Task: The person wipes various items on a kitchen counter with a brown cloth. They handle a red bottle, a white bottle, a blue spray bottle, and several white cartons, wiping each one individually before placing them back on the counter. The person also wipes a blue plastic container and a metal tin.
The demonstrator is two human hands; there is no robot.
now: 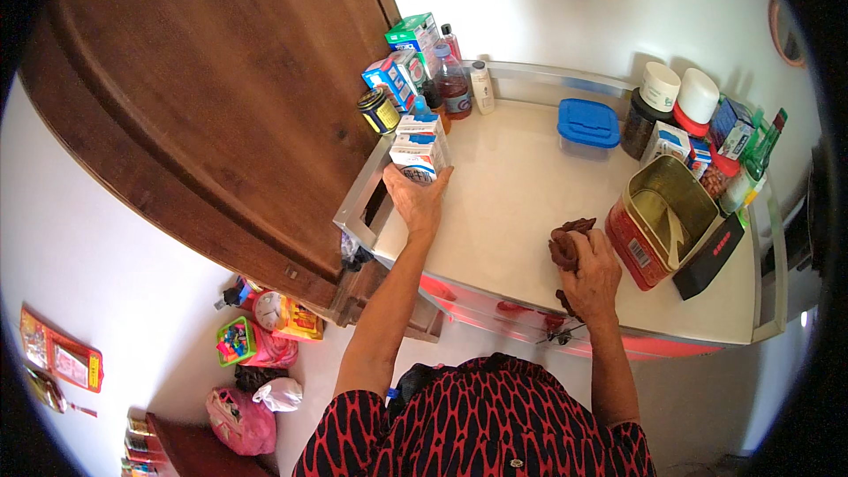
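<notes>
My left hand (417, 202) is at the left end of a white cabinet top (503, 172), its thumb and fingers around the front one of two white-and-blue milk cartons (419, 158). The second carton (419, 123) stands right behind it. In my right hand (591, 275) is a bunched dark brown cloth (564, 246), held over the front part of the top. A red square tin (629, 245) stands open just right of that hand, with a pale utensil (673, 238) inside. Beside the tin lies a black box (710, 258) bearing red writing.
Medicine-style boxes (391, 83), a dark-lidded jar (377, 111) and bottles (453, 83) crowd the back left. A blue-lidded container (588, 122) sits at the back. Jars (660, 86) and a green bottle (762, 146) fill the right. A metal rail (523, 73) edges the top; a wooden door (218, 79) is left.
</notes>
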